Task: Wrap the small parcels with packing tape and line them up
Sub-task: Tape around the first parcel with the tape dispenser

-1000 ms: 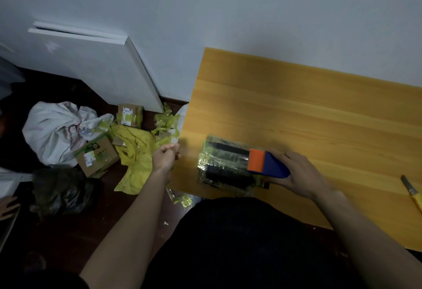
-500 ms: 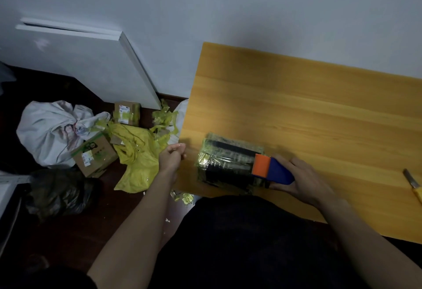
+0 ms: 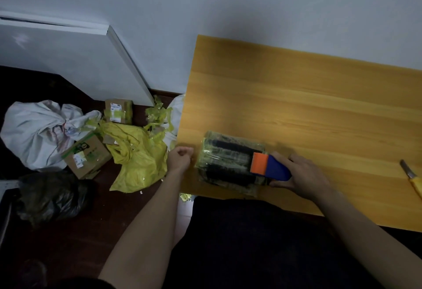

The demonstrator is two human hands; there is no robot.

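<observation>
A small dark parcel (image 3: 223, 163), covered in glossy yellowish tape, lies near the front left corner of the wooden table (image 3: 296, 106). My right hand (image 3: 306, 174) grips a blue tape dispenser with an orange blade end (image 3: 271, 166) and holds it on the parcel's right part. My left hand (image 3: 179, 157) hovers at the table's left edge, just left of the parcel. Its fingers are curled and nothing shows between them.
A yellow-handled knife (image 3: 411, 176) lies at the table's right. On the floor to the left are two cardboard boxes (image 3: 85, 154) (image 3: 118, 111), a yellow bag with tape scraps (image 3: 137, 163), a white bag (image 3: 34, 131) and a black bag (image 3: 48, 195). A white panel (image 3: 68, 60) leans on the wall.
My left hand has moved right, closer to the parcel's left edge. The dispenser and my right hand stay on the parcel's right part.
</observation>
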